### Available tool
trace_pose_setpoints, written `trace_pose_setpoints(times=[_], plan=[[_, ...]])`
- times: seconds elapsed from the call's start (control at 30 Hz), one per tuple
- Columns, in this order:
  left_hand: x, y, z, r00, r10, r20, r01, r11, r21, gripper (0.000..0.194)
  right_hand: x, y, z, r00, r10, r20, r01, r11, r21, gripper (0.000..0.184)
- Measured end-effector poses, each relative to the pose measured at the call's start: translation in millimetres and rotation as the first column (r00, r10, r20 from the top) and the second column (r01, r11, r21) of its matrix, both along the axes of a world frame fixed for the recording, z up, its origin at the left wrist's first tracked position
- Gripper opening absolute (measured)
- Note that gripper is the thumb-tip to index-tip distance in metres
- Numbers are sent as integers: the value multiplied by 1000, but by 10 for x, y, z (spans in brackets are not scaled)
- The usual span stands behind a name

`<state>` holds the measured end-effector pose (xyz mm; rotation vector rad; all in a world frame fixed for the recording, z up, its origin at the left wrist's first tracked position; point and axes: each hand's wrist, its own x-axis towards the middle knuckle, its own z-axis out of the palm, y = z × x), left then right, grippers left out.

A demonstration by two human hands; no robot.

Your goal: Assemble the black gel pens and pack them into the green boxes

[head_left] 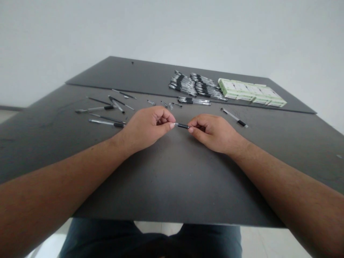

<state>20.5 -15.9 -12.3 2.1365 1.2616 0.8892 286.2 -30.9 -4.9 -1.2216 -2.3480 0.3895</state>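
Note:
Between my two hands lies a pen (182, 125) with a black grip, held level just above the dark table (172, 179). My left hand (150, 125) pinches its left end, and the fingers hide that part. At the other end, the thumb and fingertips of my right hand (212, 130) are closed on the tip. Beyond my left hand are small clear and dark pen parts, among them a clear cap (171, 106). Left of that hand, several loose pens and thin refills are scattered, including a clear pen (106, 123) partly behind my wrist.
A single pen (234, 117) lies beyond my right hand. Bundles of black-gripped pens (184, 83) are stacked farther back, with a short row of pens (194, 101) in front. Green and white boxes (251, 91) stand at the back right. A seam crosses the table.

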Motion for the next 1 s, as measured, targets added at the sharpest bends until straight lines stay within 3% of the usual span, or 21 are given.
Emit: trace_pose_setpoints(times=[0.27, 0.37, 0.53, 0.73, 1.0], plan=[[6, 25, -50, 998, -26, 64, 27, 1000, -6, 21, -12, -21, 28, 999, 43, 21, -44, 999, 23, 27], [11, 12, -37, 998, -31, 61, 32, 999, -10, 20, -24, -37, 41, 999, 37, 13, -37, 999, -24, 34], [9, -28, 6, 1000, -4, 13, 3, 1000, 20, 18, -45, -58, 47, 996, -79, -42, 75, 993, -85, 17], [-5, -31, -2, 999, -11, 44, 9, 999, 51, 17, -39, -52, 41, 1000, 20, -20, -21, 996, -91, 30], [-24, 2, -77, 992, -34, 123, 33, 999, 7, 22, -29, -63, 57, 999, -13, -43, 13, 1000, -19, 21]])
